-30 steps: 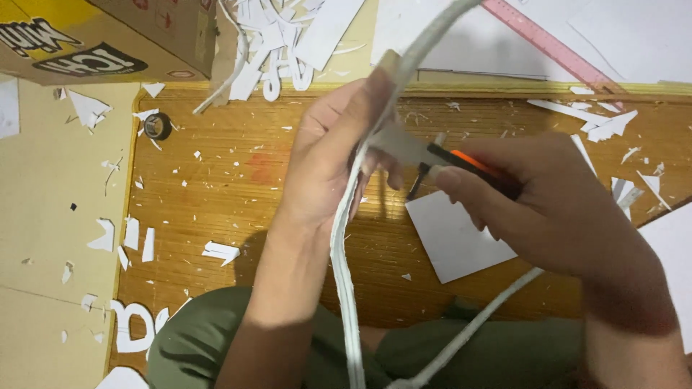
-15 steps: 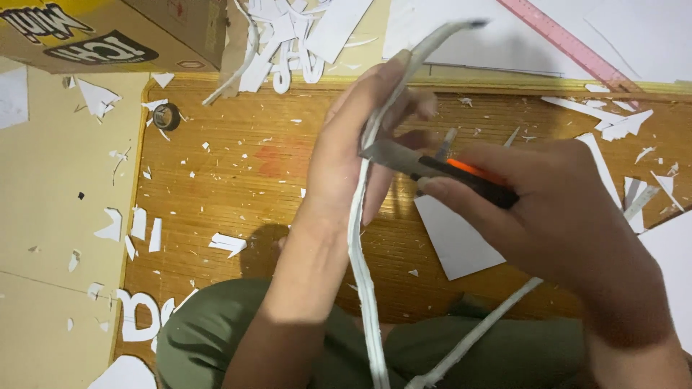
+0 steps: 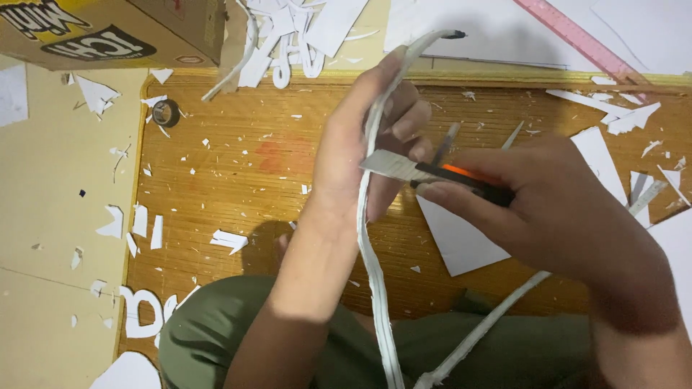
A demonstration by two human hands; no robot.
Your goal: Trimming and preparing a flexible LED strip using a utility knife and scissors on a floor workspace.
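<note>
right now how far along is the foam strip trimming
Done: white offcuts litter the bamboo mat. In hand: left hand grips the white foam strip, right hand lays the utility knife blade against it. Left: the strip's long lower run, uncut as far as visible.

strip: long narrow white foam strip (image 3: 371, 238), edges rough, thin side toward the camera
strip pose: runs from above the fingers down past the wrist to the lower edge of view, top end curling right
strip hold: pinched in the left hand (image 3: 360, 155)
knife: utility knife (image 3: 440, 173), dark handle with orange slider, pale blade extended
knife pose: roughly level, blade tip touching the strip, gripped in the right hand (image 3: 548, 205)
</note>
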